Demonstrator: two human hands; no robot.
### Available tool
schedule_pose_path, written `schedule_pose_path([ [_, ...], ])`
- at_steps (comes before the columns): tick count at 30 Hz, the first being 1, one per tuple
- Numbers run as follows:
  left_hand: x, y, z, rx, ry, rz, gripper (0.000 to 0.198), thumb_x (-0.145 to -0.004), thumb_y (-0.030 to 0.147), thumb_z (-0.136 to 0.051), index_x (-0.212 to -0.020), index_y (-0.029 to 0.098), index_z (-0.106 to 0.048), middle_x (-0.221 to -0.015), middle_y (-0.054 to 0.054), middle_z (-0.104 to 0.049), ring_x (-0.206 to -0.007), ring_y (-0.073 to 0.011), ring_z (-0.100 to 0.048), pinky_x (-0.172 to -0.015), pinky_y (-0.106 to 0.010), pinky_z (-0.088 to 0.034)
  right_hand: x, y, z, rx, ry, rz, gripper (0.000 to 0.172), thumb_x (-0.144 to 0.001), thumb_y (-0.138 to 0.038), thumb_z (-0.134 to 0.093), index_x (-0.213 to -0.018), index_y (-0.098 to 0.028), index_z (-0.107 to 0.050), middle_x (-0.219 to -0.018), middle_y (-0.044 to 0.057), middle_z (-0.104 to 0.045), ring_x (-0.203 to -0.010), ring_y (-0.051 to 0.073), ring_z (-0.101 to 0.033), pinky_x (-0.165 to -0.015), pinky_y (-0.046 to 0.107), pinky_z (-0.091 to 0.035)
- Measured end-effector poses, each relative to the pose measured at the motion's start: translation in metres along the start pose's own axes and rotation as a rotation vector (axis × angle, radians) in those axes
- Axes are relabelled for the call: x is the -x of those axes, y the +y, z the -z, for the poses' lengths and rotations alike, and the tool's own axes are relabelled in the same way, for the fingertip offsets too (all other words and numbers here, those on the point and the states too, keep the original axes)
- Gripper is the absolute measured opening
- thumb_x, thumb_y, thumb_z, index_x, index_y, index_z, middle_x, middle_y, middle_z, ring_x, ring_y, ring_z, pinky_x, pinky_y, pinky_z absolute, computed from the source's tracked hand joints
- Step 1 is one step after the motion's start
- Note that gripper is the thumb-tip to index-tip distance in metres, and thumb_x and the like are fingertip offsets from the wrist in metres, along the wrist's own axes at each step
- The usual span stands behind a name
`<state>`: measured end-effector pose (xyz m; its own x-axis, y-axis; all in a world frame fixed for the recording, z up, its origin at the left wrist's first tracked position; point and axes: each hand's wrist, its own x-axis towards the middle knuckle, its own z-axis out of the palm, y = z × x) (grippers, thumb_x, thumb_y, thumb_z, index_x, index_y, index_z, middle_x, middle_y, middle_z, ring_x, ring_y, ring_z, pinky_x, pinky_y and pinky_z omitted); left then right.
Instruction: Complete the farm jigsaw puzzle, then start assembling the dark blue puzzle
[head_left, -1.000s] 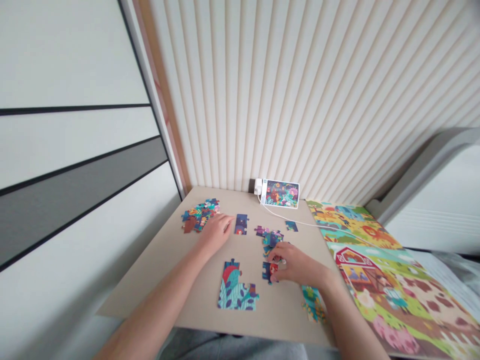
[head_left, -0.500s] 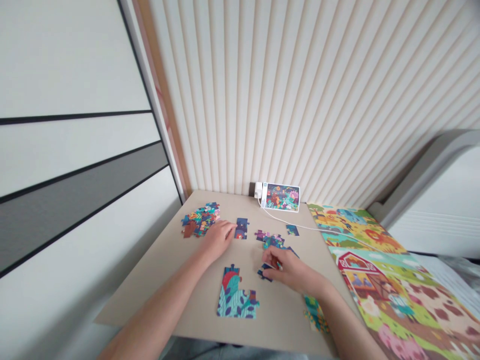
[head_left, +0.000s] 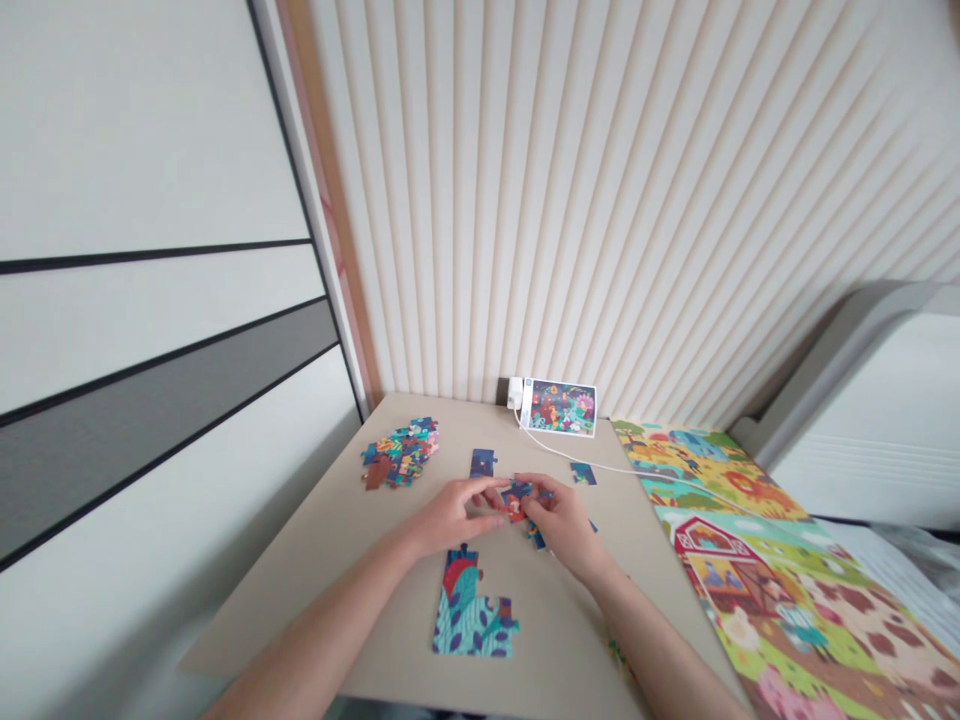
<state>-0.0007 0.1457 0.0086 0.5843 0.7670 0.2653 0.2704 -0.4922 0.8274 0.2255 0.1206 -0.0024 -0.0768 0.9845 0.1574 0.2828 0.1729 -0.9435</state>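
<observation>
At 10 o'clock from the hands, a loose heap of jigsaw pieces [head_left: 401,453] lies on a beige board [head_left: 551,630]. At 7 o'clock sits a leafy assembled section [head_left: 472,620], and at 11 o'clock a single piece [head_left: 483,463]. The left hand [head_left: 454,517] and right hand [head_left: 559,520] meet at centre, both narrowly pinching a small cluster of joined jigsaw pieces [head_left: 516,500], probably 2 or 3, though fingers hide it. A picture card [head_left: 559,407] stands at 1 o'clock, another piece [head_left: 583,474] at 2 o'clock, and a farm-scene puzzle mat [head_left: 739,560] at 3 o'clock.
</observation>
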Motion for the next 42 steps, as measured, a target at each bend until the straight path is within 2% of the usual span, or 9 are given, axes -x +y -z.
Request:
schedule_pose_path([
  [3,-0.001,-0.001,-0.005,0.136,-0.003,0.062,0.057,-0.086,0.037,-0.074,-0.137,0.021,-0.058,-0.102,-0.004,-0.072,-0.091,-0.0189,-0.068,-0.085,-0.032,-0.055,-0.001,-0.004,-0.003,-0.06,0.022,-0.012,0.031,-0.085,-0.039,-0.066,-0.107,-0.017,-0.07,-0.082,0.003,-0.069,-0.064,0.014,-0.06,-0.059,0.027,-0.049],
  [8,-0.008,-0.01,-0.004,0.299,0.071,0.122,0.045,-0.091,0.041,-0.067,-0.131,0.019,-0.06,-0.097,-0.004,-0.071,-0.089,-0.018,-0.069,-0.083,-0.032,-0.055,0.004,-0.002,-0.01,-0.031,-0.024,-0.075,0.028,-0.083,-0.046,-0.07,-0.084,-0.019,-0.062,-0.069,0.003,-0.069,-0.059,0.016,-0.061,-0.054,0.026,-0.045],
  [12,-0.009,-0.017,0.009,0.277,0.092,0.163,0.035,-0.091,0.041,-0.066,-0.119,0.018,-0.067,-0.097,-0.005,-0.074,-0.091,-0.0203,-0.071,-0.085,-0.034,-0.056,0.007,-0.002,-0.017,0.114,-0.049,-0.012,0.018,-0.085,-0.037,-0.069,-0.088,-0.02,-0.063,-0.075,0.003,-0.071,-0.066,0.017,-0.064,-0.06,0.028,-0.047],
  [17,-0.004,-0.029,0.022,0.176,0.025,0.173,0.031,-0.092,0.04,-0.064,-0.114,0.019,-0.072,-0.104,-0.006,-0.077,-0.097,-0.0235,-0.072,-0.089,-0.037,-0.056,0.005,-0.01,-0.015,0.257,-0.154,0.174,0.053,-0.085,-0.026,-0.069,-0.137,-0.026,-0.057,-0.108,0.005,-0.072,-0.084,0.018,-0.065,-0.077,0.032,-0.052],
  [20,-0.004,-0.038,0.02,0.116,0.025,0.164,0.029,-0.093,0.036,-0.064,-0.115,0.02,-0.073,-0.106,-0.006,-0.077,-0.097,-0.0232,-0.073,-0.088,-0.036,-0.057,0.003,-0.015,-0.013,0.371,-0.242,0.27,0.04,-0.089,-0.025,-0.066,-0.128,-0.026,-0.065,-0.102,0.005,-0.073,-0.085,0.021,-0.065,-0.08,0.033,-0.05],
  [23,-0.005,-0.045,0.017,-0.055,0.107,0.095,0.026,-0.094,0.03,-0.063,-0.116,0.02,-0.071,-0.105,-0.007,-0.077,-0.094,-0.0224,-0.073,-0.085,-0.036,-0.058,0.001,-0.017,-0.016,0.453,-0.24,0.313,0.022,-0.091,-0.024,-0.065,-0.111,-0.025,-0.072,-0.091,0.004,-0.072,-0.083,0.022,-0.065,-0.078,0.032,-0.048],
  [26,-0.005,-0.045,0.019,-0.287,0.19,-0.008,0.023,-0.092,0.024,-0.064,-0.114,0.023,-0.073,-0.11,-0.008,-0.074,-0.105,-0.0247,-0.068,-0.096,-0.041,-0.053,0.0,-0.016,-0.021,0.501,-0.229,0.323,0.013,-0.091,-0.024,-0.064,-0.101,-0.025,-0.073,-0.084,0.003,-0.071,-0.079,0.021,-0.065,-0.076,0.031,-0.047],
  [31,-0.001,-0.042,0.025,-0.56,0.185,-0.1,0.027,-0.095,0.02,-0.059,-0.117,0.023,-0.072,-0.114,-0.01,-0.071,-0.109,-0.0246,-0.065,-0.1,-0.043,-0.05,-0.001,-0.011,-0.025,0.576,-0.217,0.323,0.011,-0.09,-0.027,-0.07,-0.098,-0.023,-0.075,-0.084,0.004,-0.07,-0.081,0.022,-0.065,-0.077,0.032,-0.048],
  [42,-0.003,-0.041,0.023,-0.606,0.172,-0.086,0.021,-0.093,0.022,-0.063,-0.11,0.024,-0.075,-0.109,-0.007,-0.074,-0.106,-0.0251,-0.066,-0.1,-0.043,-0.05,-0.002,-0.008,-0.027,0.703,-0.204,0.407,0.017,-0.094,-0.029,-0.066,-0.106,-0.021,-0.075,-0.098,0.008,-0.067,-0.095,0.023,-0.063,-0.089,0.035,-0.049],
])
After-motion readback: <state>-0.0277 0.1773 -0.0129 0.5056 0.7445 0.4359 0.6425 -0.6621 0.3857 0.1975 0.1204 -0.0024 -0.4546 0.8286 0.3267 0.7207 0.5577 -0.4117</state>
